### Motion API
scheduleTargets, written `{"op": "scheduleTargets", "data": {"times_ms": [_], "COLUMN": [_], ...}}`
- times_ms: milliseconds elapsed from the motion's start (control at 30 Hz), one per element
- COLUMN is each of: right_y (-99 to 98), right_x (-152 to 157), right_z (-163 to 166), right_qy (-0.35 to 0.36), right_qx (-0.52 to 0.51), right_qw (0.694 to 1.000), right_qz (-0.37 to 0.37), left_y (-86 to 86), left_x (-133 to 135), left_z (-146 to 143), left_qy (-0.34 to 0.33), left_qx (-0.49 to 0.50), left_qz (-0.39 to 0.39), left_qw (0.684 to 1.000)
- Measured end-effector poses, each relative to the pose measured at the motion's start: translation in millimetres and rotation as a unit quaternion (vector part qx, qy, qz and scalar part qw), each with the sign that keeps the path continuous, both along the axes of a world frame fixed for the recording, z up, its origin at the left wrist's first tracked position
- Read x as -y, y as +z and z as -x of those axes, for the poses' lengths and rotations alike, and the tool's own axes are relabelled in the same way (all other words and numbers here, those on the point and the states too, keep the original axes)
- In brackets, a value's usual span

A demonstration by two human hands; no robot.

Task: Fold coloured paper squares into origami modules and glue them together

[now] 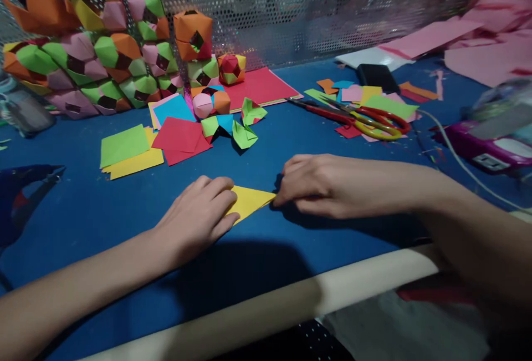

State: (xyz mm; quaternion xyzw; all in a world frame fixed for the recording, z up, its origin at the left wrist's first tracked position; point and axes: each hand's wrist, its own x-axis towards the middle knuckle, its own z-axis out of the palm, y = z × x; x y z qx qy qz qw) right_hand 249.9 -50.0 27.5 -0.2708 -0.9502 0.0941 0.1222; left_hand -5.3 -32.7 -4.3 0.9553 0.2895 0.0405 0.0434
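A sheet of yellow paper (250, 200), folded to a long point, lies on the blue tabletop. My left hand (203, 208) grips its wide left end, fingers bent over the top and thumb at the near edge, so that end is hidden. At the narrow tip on the right, my right hand (310, 186) pinches the paper with its fingers closed. Beyond my hands lie two small folded green paper pieces (244, 135) and a green and blue folded piece (218, 124). To the left are red paper squares (179, 142) and a green paper square (124, 147).
Stacked paper balls (118, 53) line the mesh wall at the back left. Scissors (366, 120) rest among paper scraps at the right, near a black phone (378, 78). A purple device (486, 147) sits far right, and a blue glue gun (25, 194) at left.
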Motion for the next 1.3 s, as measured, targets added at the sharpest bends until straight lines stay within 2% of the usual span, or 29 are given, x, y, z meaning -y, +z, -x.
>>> {"op": "scheduleTargets", "data": {"times_ms": [100, 200, 333, 500, 633, 767, 833, 900, 967, 1000, 1133, 1300], "right_y": [2.3, -4.5, -15.6, -7.3, -0.8, 0.9, 0.0, -4.6, -14.2, -20.4, -43.3, -46.9], "right_x": [-3.9, -6.6, -10.5, -15.0, -19.9, -24.9, -26.4, -26.6, -24.8, -23.1, -12.8, -1.3], "right_z": [10.2, 22.3, 27.2, 10.3, -7.0, -19.3, -17.9, -8.3, 7.8, 16.6, 41.1, 41.7], "right_qy": [-0.032, -0.077, -0.041, -0.034, -0.016, -0.015, -0.030, -0.063, -0.091, -0.081, 0.007, -0.010], "right_qx": [-0.075, -0.137, -0.067, 0.028, 0.026, 0.018, -0.023, -0.095, -0.160, -0.174, -0.070, 0.011], "right_qw": [0.995, 0.987, 0.996, 0.991, 0.981, 0.977, 0.975, 0.972, 0.970, 0.974, 0.997, 0.999], "right_qz": [0.053, 0.027, 0.049, 0.130, 0.192, 0.211, 0.219, 0.208, 0.160, 0.122, 0.040, 0.047], "left_y": [-2.4, -3.5, -3.9, -3.7, -4.4, -5.6, -5.4, -4.6, -3.8, -3.8, -9.9, -22.0], "left_x": [-1.3, -2.4, -4.4, -5.3, -5.0, -7.0, -7.8, -7.8, -7.1, -6.5, -2.8, -0.2], "left_z": [0.3, -0.2, -0.4, 0.3, 2.7, 4.6, 4.6, 4.2, 3.8, 3.8, 4.7, 6.5], "left_qy": [-0.012, -0.018, -0.024, -0.031, -0.030, -0.044, -0.051, -0.053, -0.055, -0.054, -0.050, -0.054], "left_qx": [0.000, -0.002, -0.011, -0.028, -0.025, 0.000, 0.004, -0.003, -0.012, -0.016, -0.005, 0.011], "left_qz": [-0.007, -0.010, -0.015, -0.030, -0.063, -0.082, -0.082, -0.084, -0.093, -0.097, -0.126, -0.244], "left_qw": [1.000, 1.000, 1.000, 0.999, 0.997, 0.996, 0.995, 0.995, 0.994, 0.994, 0.991, 0.968]}}
